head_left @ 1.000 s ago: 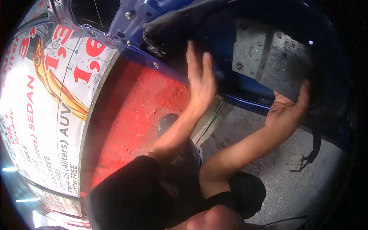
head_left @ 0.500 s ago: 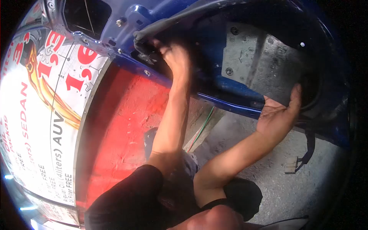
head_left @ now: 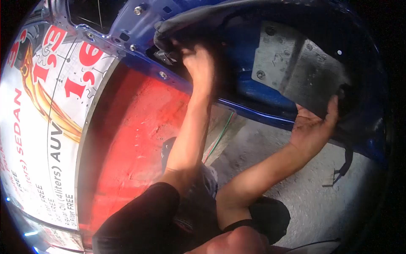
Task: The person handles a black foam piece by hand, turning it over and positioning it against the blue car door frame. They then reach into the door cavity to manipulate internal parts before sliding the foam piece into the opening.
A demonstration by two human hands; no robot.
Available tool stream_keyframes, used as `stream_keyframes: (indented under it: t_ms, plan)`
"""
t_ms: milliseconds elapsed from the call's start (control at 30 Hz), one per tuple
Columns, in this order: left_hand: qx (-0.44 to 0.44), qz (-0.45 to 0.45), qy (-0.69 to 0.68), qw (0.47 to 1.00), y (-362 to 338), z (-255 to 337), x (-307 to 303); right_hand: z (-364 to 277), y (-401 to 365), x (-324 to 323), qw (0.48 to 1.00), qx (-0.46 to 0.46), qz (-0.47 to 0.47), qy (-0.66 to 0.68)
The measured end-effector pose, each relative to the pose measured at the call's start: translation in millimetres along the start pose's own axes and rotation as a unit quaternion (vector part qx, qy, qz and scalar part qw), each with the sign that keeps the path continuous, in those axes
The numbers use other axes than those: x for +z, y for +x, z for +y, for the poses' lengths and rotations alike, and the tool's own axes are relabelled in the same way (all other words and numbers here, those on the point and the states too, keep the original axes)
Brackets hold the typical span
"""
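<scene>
- Right hand [head_left: 313, 129] is palm up at the bottom edge of the grey plate [head_left: 296, 67]. The thumb stands well apart from the other fingers, up by the plate's lower right corner.
- Those other fingers run in behind the plate's lower edge, so I can't tell if they're pinching it or just propping it up.
- The plate sits tilted against the inside of the blue car panel [head_left: 262, 116], in the upper right part of the view.
- Left hand [head_left: 199, 61] is up at the other end of that dark hollow, fingers bent and bunched, tips aimed left at a small metal bracket [head_left: 165, 56] beside the black liner edge [head_left: 190, 19].
- The left fingertips are in shadow and a bit blurry. Can't tell if they're pinching anything or even touching the bracket.
- Most of the hollow between the two hands is too dark to make out, and the panel's right end fades into the black border.
- A dark strap [head_left: 347, 158] hangs below the panel with a pale block [head_left: 328, 178] by its lower end.
- The banner [head_left: 55, 84] on the left is cut off, with some of its lettering washed out by glare.
</scene>
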State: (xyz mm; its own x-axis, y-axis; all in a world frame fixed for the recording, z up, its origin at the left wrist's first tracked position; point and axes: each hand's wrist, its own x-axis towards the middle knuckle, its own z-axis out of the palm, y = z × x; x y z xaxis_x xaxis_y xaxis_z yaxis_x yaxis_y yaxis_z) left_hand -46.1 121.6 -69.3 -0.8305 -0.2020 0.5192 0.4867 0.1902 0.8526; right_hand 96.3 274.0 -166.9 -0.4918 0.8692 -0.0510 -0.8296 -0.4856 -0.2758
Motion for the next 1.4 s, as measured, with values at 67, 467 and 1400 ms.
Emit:
stream_keyframes:
  t_ms: [67,467,1400]
  plan:
    - [-0.062,0.02,-0.034,0.997,1.6,0.9,-4.8,0.0,-3.2,-2.1,1.0,-0.001,-0.009,0.0]
    - [0.027,0.025,0.293,0.955,14.1,-20.9,-18.0,-3.0,-18.4,16.9,0.999,-0.008,-0.029,0.027]
    - [0.009,-0.068,-0.188,0.98,25.4,-33.4,-0.9,-0.1,-6.9,4.9,0.999,-0.004,0.014,0.04]
